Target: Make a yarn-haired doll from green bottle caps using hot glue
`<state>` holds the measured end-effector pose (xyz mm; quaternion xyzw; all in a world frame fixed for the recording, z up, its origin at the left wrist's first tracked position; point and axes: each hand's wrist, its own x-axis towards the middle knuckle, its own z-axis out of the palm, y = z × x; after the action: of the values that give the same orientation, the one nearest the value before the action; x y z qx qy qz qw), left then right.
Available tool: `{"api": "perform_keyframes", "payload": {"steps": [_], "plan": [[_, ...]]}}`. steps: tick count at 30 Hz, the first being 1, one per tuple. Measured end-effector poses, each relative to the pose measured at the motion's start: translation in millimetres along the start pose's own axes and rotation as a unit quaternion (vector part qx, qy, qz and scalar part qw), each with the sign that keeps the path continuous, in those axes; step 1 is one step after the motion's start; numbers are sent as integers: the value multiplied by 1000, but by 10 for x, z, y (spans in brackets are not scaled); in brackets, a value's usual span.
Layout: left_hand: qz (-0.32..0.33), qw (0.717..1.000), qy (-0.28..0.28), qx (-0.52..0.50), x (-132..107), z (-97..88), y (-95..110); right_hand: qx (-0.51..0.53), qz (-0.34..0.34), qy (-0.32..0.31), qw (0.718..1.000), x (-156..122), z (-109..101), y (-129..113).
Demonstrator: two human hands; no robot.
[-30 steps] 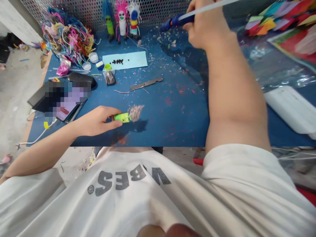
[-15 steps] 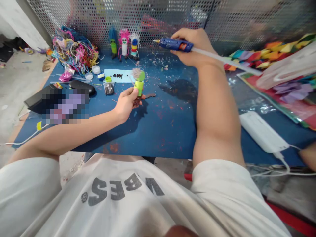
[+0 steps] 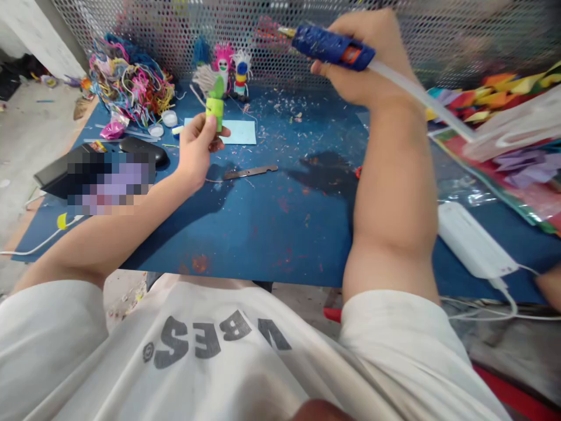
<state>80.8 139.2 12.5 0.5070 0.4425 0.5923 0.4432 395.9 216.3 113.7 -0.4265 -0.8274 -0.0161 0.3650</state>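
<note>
Works over a blue surface bounded at the rear by a perforated metal panel. Includes a tangled yarn heap at rear left. Holds a blue glue gun raised in the right grip, closed around the body, with nozzle directed leftward and glue stick protruding rearward. Pinches a lime-green figure topped with a beige yarn tuft between thumb and fingers of the left grip, above the surface and apart from the nozzle. Includes a notched metal blade lying flat, near center.
</note>
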Motion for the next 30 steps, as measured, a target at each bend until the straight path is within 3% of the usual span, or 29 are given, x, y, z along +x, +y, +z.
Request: {"api": "perform_keyframes", "payload": {"steps": [5, 9, 13, 16, 22, 30], "plan": [[-11, 1000, 5, -28, 42, 425, -116, -50, 11, -9, 999, 27, 35, 8], [-4, 1000, 6, -30, 178, 611, -144, -61, -14, -28, 998, 53, 38, 26], [5, 999, -1, -44, 261, 629, -204, -86, 11, -78, 993, 56, -4, -73], [23, 999, -13, -36, 290, 593, -290, -76, -6, -117, 990, 41, -77, -175], [47, 999, -23, -2, 346, 546, -422, -52, -29, -121, 991, 27, -137, -273], [45, 999, -25, 10, 332, 554, -371, -123, -30, -137, 982, 6, -98, -360]]}}
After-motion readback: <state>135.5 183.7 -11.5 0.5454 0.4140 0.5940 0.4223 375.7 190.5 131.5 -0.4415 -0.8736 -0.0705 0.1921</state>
